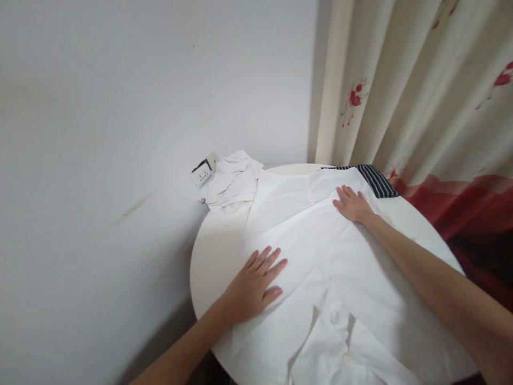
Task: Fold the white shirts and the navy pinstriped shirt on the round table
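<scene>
Round white table [216, 251] right by the wall. A white shirt [320, 256] is spread flat over most of it, with a crumpled white cloth [232, 182] at the far left edge and a dark striped fabric [377, 179] far right.

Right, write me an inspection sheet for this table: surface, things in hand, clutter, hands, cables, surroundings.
Surface: round white table, mostly covered by cloth.
Job's things: white shirt spread out flat across the table.
Clutter: crumpled white garment at the far left edge; dark striped cloth at the far edge, partly under the shirt.
Hands: left hand flat on the shirt's near left part, fingers spread; right hand flat on its far part.
Cables: nothing seen; a wall socket sits beside the crumpled garment.
Surroundings: white wall on the left, cream curtain with red flowers on the right.
</scene>
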